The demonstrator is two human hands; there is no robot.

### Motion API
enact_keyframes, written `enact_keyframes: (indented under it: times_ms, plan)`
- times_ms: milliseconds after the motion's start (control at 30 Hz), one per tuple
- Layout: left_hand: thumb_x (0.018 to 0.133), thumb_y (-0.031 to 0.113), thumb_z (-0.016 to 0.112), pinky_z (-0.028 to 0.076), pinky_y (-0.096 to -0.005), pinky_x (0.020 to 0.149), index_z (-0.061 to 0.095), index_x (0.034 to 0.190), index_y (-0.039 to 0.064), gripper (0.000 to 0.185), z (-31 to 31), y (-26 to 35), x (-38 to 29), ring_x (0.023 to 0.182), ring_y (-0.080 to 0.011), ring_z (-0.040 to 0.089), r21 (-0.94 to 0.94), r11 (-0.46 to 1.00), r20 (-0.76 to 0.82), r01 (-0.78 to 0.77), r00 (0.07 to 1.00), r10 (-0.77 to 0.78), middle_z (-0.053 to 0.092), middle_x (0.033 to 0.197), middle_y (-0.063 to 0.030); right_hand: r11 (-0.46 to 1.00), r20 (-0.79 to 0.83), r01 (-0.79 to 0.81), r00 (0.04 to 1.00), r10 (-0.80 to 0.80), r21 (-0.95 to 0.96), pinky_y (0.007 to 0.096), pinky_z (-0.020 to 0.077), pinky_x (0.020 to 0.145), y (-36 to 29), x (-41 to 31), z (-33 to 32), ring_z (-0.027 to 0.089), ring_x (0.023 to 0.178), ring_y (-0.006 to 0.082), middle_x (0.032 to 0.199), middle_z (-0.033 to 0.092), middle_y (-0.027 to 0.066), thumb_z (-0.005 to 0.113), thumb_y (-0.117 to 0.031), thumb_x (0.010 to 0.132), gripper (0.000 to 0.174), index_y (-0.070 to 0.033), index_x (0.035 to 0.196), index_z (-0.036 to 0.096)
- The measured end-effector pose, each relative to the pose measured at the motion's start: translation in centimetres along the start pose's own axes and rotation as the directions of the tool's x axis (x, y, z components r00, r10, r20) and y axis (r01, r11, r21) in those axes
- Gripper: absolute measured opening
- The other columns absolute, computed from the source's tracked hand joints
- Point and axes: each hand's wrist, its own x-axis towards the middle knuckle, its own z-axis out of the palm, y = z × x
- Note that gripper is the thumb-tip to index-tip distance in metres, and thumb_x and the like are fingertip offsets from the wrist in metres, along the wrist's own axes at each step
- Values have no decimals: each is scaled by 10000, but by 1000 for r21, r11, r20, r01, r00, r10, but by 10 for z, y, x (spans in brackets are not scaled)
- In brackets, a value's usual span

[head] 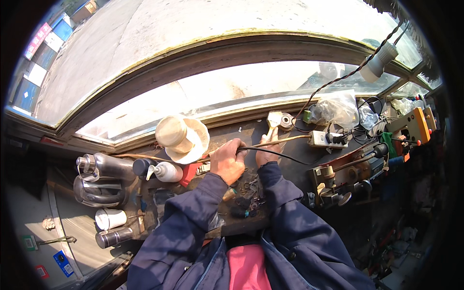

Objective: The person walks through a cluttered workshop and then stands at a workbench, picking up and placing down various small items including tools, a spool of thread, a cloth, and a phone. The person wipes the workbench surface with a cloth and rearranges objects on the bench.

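Observation:
My left hand [227, 161] is closed around a black cable [275, 152], whose free part runs right over the dark workbench [250, 127]. A tan cord [290, 139] passes by both hands towards a power strip. My right hand [268, 150] grips the light handle of a flat brush [274, 121], its head pointing away from me beside a round metal part [287, 121]. Small metal pieces [253, 188] and a dark-handled tool [240, 212] lie between my forearms.
Left stand a white pump bottle [168, 172], pale stacked containers [174, 134], a steel flask [108, 166] and a white cup [110, 218]. On the right are the power strip [319, 139], plastic bags [337, 110] and a key-cutting machine [348, 177]. A window frame [232, 54] borders the bench.

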Motion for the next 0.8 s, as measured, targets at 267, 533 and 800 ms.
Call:
enact_keyframes:
  times_ms: [267,533,800]
  plan:
    - [912,157,678,534,-493,829,659,1011,67,135,1,2,3,975,-412,689,24,999,10,35,999,-35,728,994,-165,997,480,-59,877,24,58,472,550,716,-23,-40,9,744,892,422,932,748,264,629,-201,957,293,24,1104,747]
    - [908,153,690,535,-491,825,675,1002,54,137,0,4,3,948,-412,693,-47,998,8,51,999,-51,726,964,-172,997,638,50,766,-72,52,491,560,794,-33,-42,-16,703,984,482,989,717,303,599,-183,989,380,30,1298,663]
    - [897,120,713,536,-467,812,672,1002,60,128,-1,4,-1,946,-377,698,-59,997,-1,50,999,-50,726,961,-144,948,41,-50,998,39,315,342,547,789,-5,4,-31,645,869,209,1175,685,194,554,-104,1056,592,-10,1618,394]
